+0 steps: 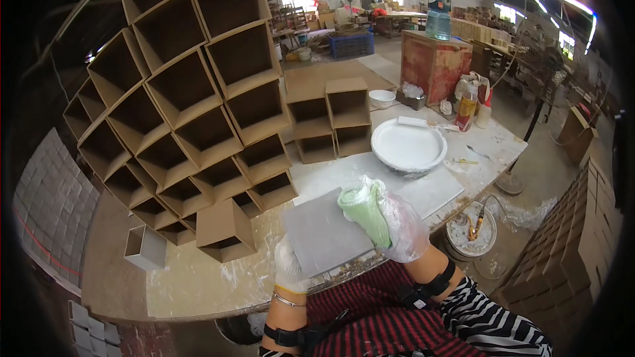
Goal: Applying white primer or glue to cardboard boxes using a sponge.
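Observation:
My left hand [290, 266], in a white knit glove, grips the left edge of a grey box [325, 235], whose flat face is turned up. A crumpled green cloth [368, 215] lies against the box's right part. Around that cloth closes my right hand [403, 230], covered in clear plastic smeared with white. Just beyond the hands stands a wide basin [409, 147] of white paste or paint, a pale flat piece [413, 121] resting on its far rim. A pale board [433, 195] lies on the table under and beside the basin.
Stacked brown open boxes [198, 86] rise at left, with a smaller stack [331, 119] behind. One whitish box [145, 248] sits at the table's left. A bucket [471, 231] stands right of the table, near more stacked boxes [562, 238]. Bottles [466, 111] stand at the far right corner.

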`<state>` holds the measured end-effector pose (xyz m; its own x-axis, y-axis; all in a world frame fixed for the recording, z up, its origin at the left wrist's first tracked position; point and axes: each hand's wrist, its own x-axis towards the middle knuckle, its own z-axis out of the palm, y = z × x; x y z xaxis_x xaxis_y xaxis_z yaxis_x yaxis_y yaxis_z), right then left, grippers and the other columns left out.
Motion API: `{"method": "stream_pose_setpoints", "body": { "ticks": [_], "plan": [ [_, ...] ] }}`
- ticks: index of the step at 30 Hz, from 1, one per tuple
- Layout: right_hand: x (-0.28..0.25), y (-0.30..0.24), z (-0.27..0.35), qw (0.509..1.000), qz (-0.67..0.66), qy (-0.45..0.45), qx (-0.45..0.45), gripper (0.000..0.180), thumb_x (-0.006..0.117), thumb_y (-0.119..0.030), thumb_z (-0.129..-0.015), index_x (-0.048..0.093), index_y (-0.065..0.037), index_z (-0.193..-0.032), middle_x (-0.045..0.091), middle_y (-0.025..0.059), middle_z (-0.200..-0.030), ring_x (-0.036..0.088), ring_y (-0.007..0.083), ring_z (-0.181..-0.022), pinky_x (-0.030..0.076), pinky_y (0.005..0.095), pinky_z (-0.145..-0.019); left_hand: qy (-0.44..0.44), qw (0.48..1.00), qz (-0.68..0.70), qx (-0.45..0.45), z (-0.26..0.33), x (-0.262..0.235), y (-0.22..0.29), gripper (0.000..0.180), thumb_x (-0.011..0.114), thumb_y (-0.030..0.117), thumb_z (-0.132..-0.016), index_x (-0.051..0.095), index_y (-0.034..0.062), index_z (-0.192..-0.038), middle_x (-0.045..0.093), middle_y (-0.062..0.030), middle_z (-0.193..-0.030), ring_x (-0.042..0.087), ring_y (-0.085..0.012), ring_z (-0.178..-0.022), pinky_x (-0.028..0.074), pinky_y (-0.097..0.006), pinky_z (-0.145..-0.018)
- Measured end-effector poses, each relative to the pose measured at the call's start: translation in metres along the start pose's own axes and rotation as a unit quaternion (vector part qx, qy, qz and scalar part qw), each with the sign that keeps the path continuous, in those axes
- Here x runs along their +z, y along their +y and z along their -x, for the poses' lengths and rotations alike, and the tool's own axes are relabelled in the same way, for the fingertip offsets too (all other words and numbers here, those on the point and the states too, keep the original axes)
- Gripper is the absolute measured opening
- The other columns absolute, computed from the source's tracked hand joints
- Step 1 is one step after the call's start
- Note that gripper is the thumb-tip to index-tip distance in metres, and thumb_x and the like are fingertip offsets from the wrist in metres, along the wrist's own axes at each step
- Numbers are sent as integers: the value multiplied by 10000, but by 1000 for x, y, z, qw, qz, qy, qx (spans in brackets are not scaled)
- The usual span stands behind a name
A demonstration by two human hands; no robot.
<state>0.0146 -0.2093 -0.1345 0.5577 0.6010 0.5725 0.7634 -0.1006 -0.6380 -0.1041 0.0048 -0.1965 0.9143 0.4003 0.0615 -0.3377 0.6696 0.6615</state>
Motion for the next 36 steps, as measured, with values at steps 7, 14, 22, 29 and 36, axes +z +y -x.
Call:
{"method": "stream_pose_setpoints", "body": {
  "ticks": [7, 14, 22, 29, 36],
  "plan": [
    [-20, -37, -26, 989, 41, -143, -21, 350, 693, -161, -964, 652, -36, -1289, 711, 153, -1223, 655, 303, -1135, 521, 378, -992, -117, 973, 189, -68, -5, -7, 8, 548, 450, 425, -1106, 541, -2, -1437, 599, -180, -1425, 594, -318, -1281, 507, -447, -1084],
    [-23, -27, -59, 987, 3, -50, -151, 209, 694, -116, -838, 743, -61, -1034, 711, 137, -1234, 602, 300, -1240, 469, 434, -1069, 27, 996, -74, -40, 7, 6, 5, 617, 426, 490, -1103, 502, 8, -1480, 575, -170, -1456, 567, -335, -1313, 480, -465, -1117],
    [5, -47, -41, 940, -134, -172, -264, 216, 641, -146, -910, 716, -66, -1096, 709, 151, -1166, 672, 307, -1034, 553, 427, -911, 17, 999, -40, -31, 6, -15, 1, 695, 355, 559, -1091, 488, -9, -1470, 593, -188, -1410, 594, -323, -1271, 472, -462, -1114],
    [-4, -43, -45, 930, 1, -118, -349, 278, 614, -137, -919, 697, -103, -1182, 665, 122, -1132, 646, 327, -953, 531, 446, -892, -134, 991, 16, -15, 1, -25, 10, 593, 412, 426, -1110, 476, -23, -1492, 547, -192, -1492, 549, -344, -1346, 446, -479, -1144],
    [21, -36, -45, 912, 21, -155, -379, 287, 607, -134, -920, 710, -165, -1185, 691, 74, -1043, 671, 284, -928, 539, 424, -821, -5, 987, -162, 17, 13, 5, 11, 619, 415, 479, -1103, 475, 3, -1495, 543, -190, -1490, 563, -330, -1326, 460, -469, -1135]
  ]
}}
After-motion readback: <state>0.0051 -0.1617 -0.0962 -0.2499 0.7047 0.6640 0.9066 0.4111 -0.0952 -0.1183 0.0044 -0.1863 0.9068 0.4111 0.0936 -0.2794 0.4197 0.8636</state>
